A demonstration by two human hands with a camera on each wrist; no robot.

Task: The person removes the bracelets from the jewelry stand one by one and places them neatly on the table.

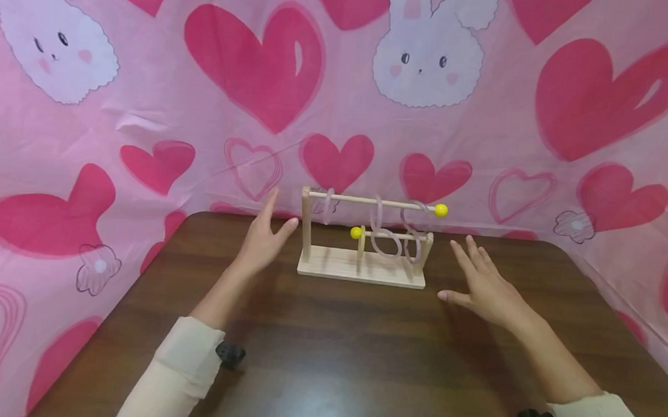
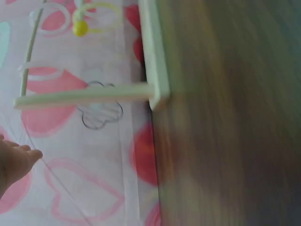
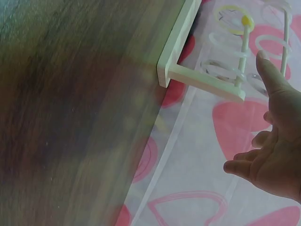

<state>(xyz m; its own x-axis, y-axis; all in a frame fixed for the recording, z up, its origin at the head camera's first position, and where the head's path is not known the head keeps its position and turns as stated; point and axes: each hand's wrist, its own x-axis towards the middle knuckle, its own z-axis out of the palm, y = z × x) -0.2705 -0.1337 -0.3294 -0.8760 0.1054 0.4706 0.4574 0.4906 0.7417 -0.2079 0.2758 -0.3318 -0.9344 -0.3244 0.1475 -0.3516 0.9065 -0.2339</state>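
Note:
A pale wooden ring stand (image 1: 359, 271) stands upright on the table, with a tall post at its left end and a short one at its right. Translucent rings (image 1: 378, 214) hang on the upper rod, which ends in a yellow ball (image 1: 441, 210). The lower rod carries clear rings and a yellowish ring (image 1: 361, 251) beside its own yellow ball (image 1: 356, 233). To the left of the stand, my left hand (image 1: 258, 245) is held apart from it, thumb spread. On the other side my right hand (image 1: 488, 292) has its fingers extended, holding nothing; the right wrist view shows its thumb (image 3: 270, 73) overlapping the rings.
The dark wooden table (image 1: 326, 353) extends toward me in front of the stand. Close behind its far edge hangs a pink cloth (image 1: 350, 115) with hearts and rabbits, which also runs along both sides. Small black devices (image 1: 230, 354) sit at both wrists.

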